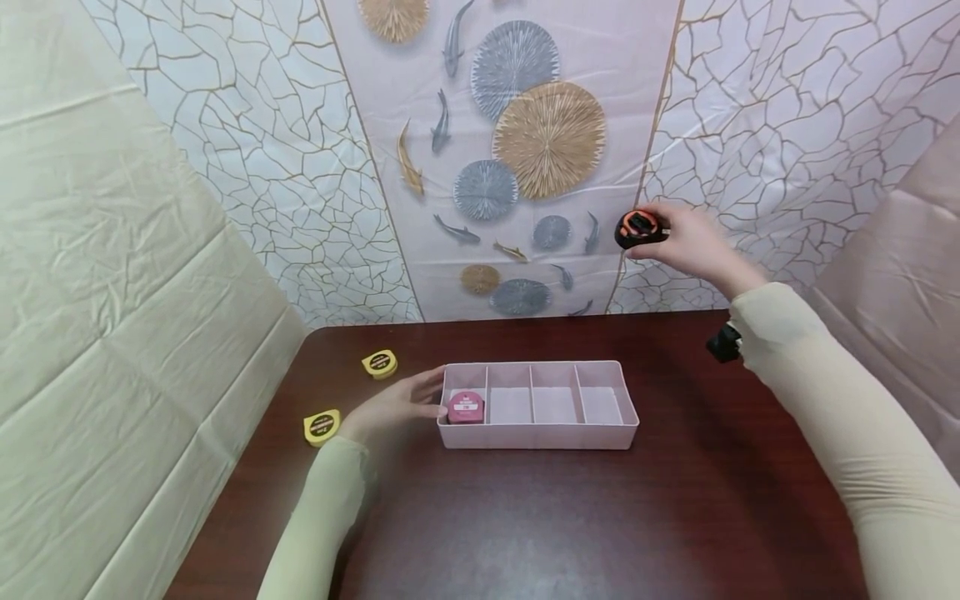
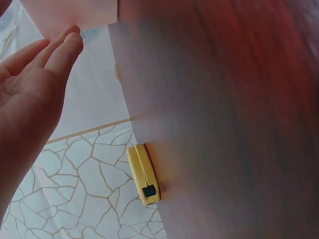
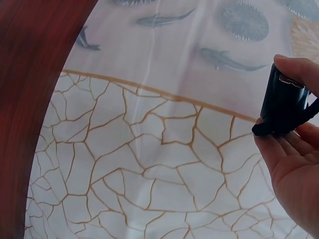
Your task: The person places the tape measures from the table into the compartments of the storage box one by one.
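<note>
My right hand (image 1: 693,242) is raised at the right, gripping a black and orange tape measure (image 1: 639,228) between thumb and fingers. In the right wrist view the black side of that tape measure (image 3: 284,102) shows. Low at the table, my left hand (image 1: 397,404) rests against the left end of a pale pink divided tray (image 1: 540,437). Its fingers (image 2: 65,55) look fairly straight in the left wrist view, beside the tray's wall. A pink tape measure (image 1: 466,407) sits in the leftmost compartment; the tray's other compartments hold nothing.
Two yellow tape measures lie on the dark wooden table (image 1: 525,525) left of the tray: one farther back (image 1: 380,364), another nearer tape measure (image 1: 322,427) beside the left forearm. A patterned cloth (image 1: 517,250) hangs behind the table; plain cloth (image 1: 135,292) covers the left side.
</note>
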Tool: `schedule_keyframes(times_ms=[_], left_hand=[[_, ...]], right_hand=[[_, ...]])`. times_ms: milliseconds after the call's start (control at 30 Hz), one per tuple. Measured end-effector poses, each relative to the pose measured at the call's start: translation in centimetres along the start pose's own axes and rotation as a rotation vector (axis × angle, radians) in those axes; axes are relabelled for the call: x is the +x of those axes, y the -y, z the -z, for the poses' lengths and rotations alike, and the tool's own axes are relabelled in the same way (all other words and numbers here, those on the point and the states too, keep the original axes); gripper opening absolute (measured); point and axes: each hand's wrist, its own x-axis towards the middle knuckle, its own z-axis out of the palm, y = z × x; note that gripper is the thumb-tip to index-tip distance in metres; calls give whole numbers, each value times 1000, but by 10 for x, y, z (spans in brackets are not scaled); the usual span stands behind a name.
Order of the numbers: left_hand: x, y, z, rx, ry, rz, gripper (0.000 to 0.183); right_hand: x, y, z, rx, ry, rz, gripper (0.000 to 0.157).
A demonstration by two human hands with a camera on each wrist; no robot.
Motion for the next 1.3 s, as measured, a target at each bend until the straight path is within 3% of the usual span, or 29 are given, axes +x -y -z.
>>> schedule_keyframes(times_ms=[167,1100,1300], left_hand=[[-2,-2,-1,-7,-1,3,79],[-3,-7,-1,16,-35,46,80],[-1,-5,0,-6,-19,26,80]], right_hand=[[2,6,-6,8,25,-12,80],[16,35,-28,36,61,109,75],[21,40,-34,55,63,132,73]])
